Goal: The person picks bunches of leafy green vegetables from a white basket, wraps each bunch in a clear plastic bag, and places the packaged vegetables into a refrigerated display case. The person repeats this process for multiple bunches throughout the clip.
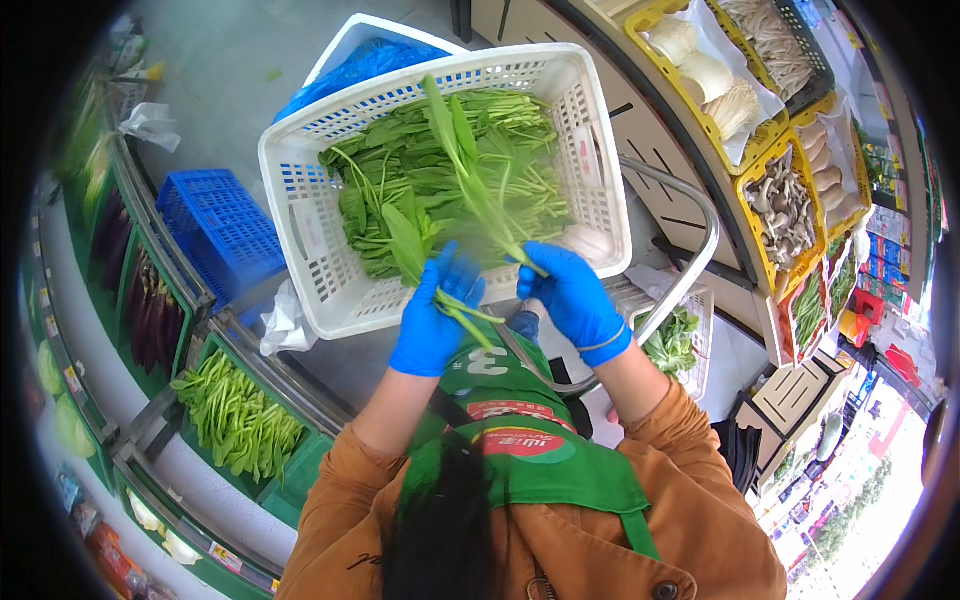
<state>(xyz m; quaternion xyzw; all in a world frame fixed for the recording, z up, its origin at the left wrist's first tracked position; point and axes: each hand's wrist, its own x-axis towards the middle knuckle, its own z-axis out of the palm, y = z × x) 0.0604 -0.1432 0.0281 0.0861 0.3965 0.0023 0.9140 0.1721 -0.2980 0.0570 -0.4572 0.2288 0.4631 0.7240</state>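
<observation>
A white plastic basket [300, 217] full of leafy green vegetables [450, 172] stands before me, on or against a metal-framed cart [709, 217]. My left hand [435, 315], in a blue glove, holds leafy green stalks [405, 247] near their stems, over the basket's near rim; its fingers are blurred. My right hand [566, 296], gloved in blue with a band at the wrist, grips the stem end of another leafy stalk [465, 161], whose leaves point away over the heap.
Left, a green display bin holds leafy greens [236, 420] beside eggplants [150, 315]. A blue crate [217, 225] stands on the floor. Yellow crates [750, 161] of mushrooms line the right shelf. A lower white basket [701, 345] holds greens; a blue-lined white bin [349, 37] stands behind.
</observation>
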